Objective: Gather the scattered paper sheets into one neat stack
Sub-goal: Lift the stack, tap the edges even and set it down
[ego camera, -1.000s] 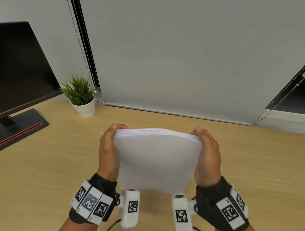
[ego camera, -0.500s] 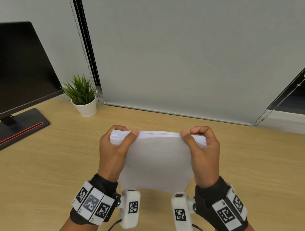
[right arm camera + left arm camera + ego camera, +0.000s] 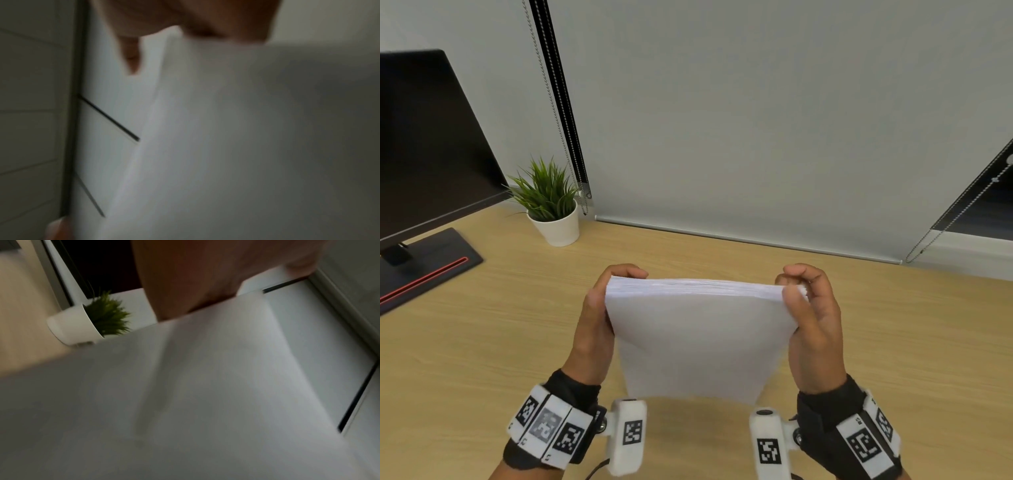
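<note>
In the lower middle of the head view, a thick stack of plain white paper sheets (image 3: 702, 339) stands on edge, lifted above the pale wooden desk (image 3: 482, 342). The left hand (image 3: 599, 318) wraps the stack's left side, fingers curled over the top corner. The right hand (image 3: 813, 322) clasps the right side, thumb and fingers pinching the upper corner. No loose sheets show on the desk, so the gathering looks done. The top edges appear nearly flush but slightly feathered near the right corner, so some squaring probably remains, then laying the stack flat. Both wrist views are blurred and show mostly white paper. A small green plant in a white pot (image 3: 551, 209) sits at the left.
</note>
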`<control>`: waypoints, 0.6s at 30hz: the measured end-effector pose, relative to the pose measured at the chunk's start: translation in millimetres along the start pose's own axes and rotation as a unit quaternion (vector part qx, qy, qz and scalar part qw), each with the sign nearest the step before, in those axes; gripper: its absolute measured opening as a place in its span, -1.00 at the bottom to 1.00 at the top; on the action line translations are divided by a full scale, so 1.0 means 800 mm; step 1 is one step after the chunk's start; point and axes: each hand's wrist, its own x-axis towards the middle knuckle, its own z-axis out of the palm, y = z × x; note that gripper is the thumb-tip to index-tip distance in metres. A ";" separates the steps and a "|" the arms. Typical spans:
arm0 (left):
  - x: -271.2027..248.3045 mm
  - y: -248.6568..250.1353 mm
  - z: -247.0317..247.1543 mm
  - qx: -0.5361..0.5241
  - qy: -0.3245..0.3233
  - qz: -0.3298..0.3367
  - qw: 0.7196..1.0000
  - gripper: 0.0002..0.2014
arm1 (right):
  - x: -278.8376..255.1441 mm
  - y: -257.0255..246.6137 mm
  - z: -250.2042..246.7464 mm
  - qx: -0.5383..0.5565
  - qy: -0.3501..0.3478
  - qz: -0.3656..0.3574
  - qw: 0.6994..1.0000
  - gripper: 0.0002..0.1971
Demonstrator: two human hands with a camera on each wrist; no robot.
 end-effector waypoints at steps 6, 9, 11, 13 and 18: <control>-0.032 -0.043 -0.018 0.121 -0.059 -0.053 0.989 -0.48 | -0.027 0.066 -0.032 -0.099 -0.068 0.126 0.985 -0.30; -0.035 -0.064 -0.022 0.143 -0.034 -0.101 0.984 -0.47 | -0.037 0.097 -0.038 -0.115 -0.053 0.180 0.976 -0.47; -0.034 -0.073 -0.027 0.138 -0.025 -0.131 0.981 -0.45 | -0.042 0.110 -0.041 -0.133 -0.049 0.197 0.970 -0.47; -0.033 -0.080 -0.026 0.133 -0.019 -0.151 0.979 -0.34 | -0.046 0.117 -0.038 -0.154 -0.039 0.193 0.968 -0.52; -0.028 -0.085 0.007 0.142 0.085 -0.124 0.978 -0.65 | -0.052 0.105 0.004 -0.159 0.045 0.114 0.980 -0.53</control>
